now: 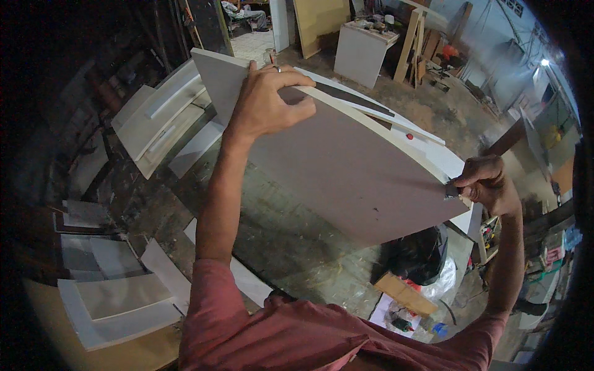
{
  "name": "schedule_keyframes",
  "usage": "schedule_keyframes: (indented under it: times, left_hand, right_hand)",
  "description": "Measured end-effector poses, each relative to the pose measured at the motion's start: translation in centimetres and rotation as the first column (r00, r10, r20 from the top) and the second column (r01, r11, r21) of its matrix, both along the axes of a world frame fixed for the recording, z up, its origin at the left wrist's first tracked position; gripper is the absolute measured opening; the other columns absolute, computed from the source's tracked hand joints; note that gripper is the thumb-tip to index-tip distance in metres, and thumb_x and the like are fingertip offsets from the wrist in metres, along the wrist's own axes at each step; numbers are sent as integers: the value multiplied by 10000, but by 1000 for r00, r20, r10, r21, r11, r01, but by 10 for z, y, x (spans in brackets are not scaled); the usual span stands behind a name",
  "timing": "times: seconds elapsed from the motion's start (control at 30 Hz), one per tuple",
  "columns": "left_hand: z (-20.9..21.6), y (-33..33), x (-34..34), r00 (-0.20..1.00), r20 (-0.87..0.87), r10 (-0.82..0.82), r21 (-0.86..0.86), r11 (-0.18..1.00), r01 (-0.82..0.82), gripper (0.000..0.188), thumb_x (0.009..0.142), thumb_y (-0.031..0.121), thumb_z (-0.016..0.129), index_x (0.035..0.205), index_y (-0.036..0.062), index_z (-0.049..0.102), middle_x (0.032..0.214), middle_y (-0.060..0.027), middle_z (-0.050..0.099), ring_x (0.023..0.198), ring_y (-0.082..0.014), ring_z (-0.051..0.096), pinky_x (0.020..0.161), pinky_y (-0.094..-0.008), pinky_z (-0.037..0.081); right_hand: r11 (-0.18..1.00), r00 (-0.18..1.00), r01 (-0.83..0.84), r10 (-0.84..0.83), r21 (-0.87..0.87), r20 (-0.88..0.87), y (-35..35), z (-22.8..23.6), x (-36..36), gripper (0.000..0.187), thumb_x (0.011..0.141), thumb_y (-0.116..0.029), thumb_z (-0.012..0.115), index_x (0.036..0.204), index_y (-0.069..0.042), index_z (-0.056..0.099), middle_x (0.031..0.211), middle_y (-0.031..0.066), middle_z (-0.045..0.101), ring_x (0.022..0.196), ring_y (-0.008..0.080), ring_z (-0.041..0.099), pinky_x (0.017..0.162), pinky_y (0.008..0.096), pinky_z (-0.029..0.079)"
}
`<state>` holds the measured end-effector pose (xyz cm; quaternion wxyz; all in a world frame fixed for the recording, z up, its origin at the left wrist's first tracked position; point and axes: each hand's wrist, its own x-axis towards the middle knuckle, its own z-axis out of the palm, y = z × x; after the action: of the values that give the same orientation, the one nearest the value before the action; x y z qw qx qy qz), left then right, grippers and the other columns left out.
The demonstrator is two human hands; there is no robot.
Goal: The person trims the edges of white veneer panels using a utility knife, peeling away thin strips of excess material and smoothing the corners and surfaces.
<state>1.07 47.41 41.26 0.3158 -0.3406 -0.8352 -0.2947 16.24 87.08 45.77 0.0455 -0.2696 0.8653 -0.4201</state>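
Note:
A large pinkish-grey board (334,167) with a pale top edge stands tilted on edge across the middle. My left hand (269,102) grips its upper edge toward the left, thumb on the near face and some fingers over the far side. At the board's right end, my right hand (486,182) is closed around a small dark, flat-ended tool (452,191). That tool touches or sits very close to the board's edge; its exact kind is hidden by the fingers. Behind the board lies a white panel (427,148) with a small red object (409,136) on it.
Beneath the board is a worn greenish work surface (297,247). A black plastic bag (416,253) and a wood block (405,294) lie at its near right. White drawer-like pieces (167,117) and loose panels (117,303) fill the left. A white cabinet (359,54) stands at the back.

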Motion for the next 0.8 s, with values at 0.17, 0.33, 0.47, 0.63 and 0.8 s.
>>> schedule_keyframes:
  times: [0.17,0.33,0.47,0.63,0.8]
  left_hand:
    - [-17,7,-16,993,-121,14,62,998,-7,231,733,121,671,947,118,758,992,-64,738,1021,-251,667,1103,-581,286]
    - [-11,-3,-19,993,-64,-103,89,990,108,226,761,184,686,971,126,748,1000,-36,726,1007,-273,663,1132,-626,203]
    - [-5,2,-12,998,-38,-49,51,997,51,255,762,217,697,993,119,744,1022,-32,726,1037,-252,657,1133,-608,213]
    - [-8,7,-13,1000,25,-8,16,1000,7,269,809,185,653,1044,82,734,1067,-67,719,1063,-212,651,1146,-517,211]
    - [-18,5,-22,999,-4,-44,89,995,44,285,760,235,699,1019,127,747,1042,-44,724,1065,-224,649,1141,-562,212]
  right_hand:
    - [1000,994,-24,26,21,-107,5,-4,1,161,852,-109,740,983,-16,758,695,19,625,619,100,554,556,246,415]
    - [1000,999,-4,3,-18,-40,2,2,-1,160,869,-79,712,1008,-9,748,711,6,614,619,72,516,538,233,394]
    - [998,999,35,-34,-49,15,-2,3,-2,195,885,-125,718,1038,-6,738,777,-9,627,659,46,522,534,220,391]
    - [998,998,58,-58,-29,-14,0,-3,-8,225,895,-151,715,1072,-13,731,783,-19,618,663,39,505,542,209,382]
    - [998,998,30,-28,-47,52,-1,0,-7,211,900,-132,709,1077,-20,733,786,-18,626,641,32,492,529,212,374]
